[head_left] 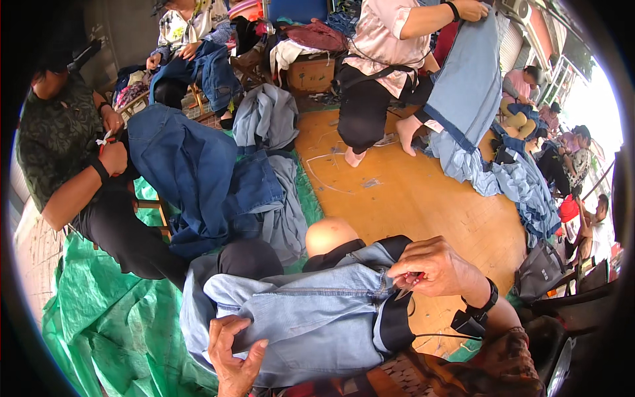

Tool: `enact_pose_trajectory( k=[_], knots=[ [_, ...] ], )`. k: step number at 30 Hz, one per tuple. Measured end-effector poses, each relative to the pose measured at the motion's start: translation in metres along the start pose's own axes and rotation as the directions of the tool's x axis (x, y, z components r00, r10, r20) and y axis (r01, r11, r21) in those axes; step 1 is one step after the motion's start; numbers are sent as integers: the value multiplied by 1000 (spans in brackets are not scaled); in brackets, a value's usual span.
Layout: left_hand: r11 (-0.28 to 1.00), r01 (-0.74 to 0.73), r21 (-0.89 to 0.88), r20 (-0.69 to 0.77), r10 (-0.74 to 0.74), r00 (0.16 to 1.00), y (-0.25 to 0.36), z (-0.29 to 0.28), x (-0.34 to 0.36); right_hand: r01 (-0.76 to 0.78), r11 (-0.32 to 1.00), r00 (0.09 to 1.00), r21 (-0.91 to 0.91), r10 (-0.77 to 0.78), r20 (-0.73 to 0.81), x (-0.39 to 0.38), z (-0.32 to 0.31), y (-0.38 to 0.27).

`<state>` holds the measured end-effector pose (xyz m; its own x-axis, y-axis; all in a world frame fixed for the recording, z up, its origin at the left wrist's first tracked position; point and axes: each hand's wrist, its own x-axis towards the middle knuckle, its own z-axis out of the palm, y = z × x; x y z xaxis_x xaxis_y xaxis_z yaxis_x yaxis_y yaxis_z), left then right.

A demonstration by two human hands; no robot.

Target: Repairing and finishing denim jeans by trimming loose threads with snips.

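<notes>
Light-blue jeans [297,317] lie across my lap, with a seam running along the leg and a dark blue band near the right end. My left hand [231,354] rests at the lower left of the denim, fingers apart and curved, holding nothing. At the upper right end of the jeans, my right hand [433,268] is closed around small thread snips [405,284]. Their pointed tip shows below the fingers, near the edge of the cloth; the palm hides most of the handle. A black strap with a device and cable circles my right wrist.
At left, a seated person holds dark blue jeans [182,155]. Ahead, another lifts light jeans [466,86] above a denim pile [522,185]. Green sheeting [119,324] and an orange-brown board [370,192] cover the ground. A grey bag [539,271] stands at right.
</notes>
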<state>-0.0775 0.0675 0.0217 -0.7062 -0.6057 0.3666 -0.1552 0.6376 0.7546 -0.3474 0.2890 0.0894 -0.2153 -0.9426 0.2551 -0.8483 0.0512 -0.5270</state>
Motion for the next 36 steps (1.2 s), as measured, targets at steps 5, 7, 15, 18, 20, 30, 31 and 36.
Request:
enact_pose_trajectory(
  k=[5, 7, 15, 18, 20, 30, 31, 36],
  knots=[
    [998, -11, -59, 29, 13, 1000, -9, 9, 1, 4, 994, 995, -106, 7, 104, -6, -2, -2],
    [996, -16, -84, 32, 19, 999, -18, 12, 3, -124, 988, 986, -95, 134, 96, -7, -6, -10],
    [989, 5, -145, 20, -2, 1000, -25, 23, 8, 51, 964, 978, -262, 5, 206, -12, -13, 8],
    [989, 19, -146, 20, -16, 1000, -24, 25, 10, 124, 940, 977, -317, -59, 207, -9, -12, 11],
    [989, 16, -148, 5, -15, 1000, -23, 27, 10, 160, 928, 976, -338, -98, 195, -8, -11, 15],
    [990, 36, -135, 0, -37, 999, -24, 32, 10, 202, 932, 972, -300, -152, 180, -2, -9, 25],
    [990, 41, -132, -2, -42, 999, -23, 32, 10, 206, 927, 971, -313, -154, 183, -2, -9, 25],
    [990, 47, -133, -7, -49, 999, -20, 33, 12, 210, 928, 971, -308, -162, 174, -1, -6, 29]
  ],
)
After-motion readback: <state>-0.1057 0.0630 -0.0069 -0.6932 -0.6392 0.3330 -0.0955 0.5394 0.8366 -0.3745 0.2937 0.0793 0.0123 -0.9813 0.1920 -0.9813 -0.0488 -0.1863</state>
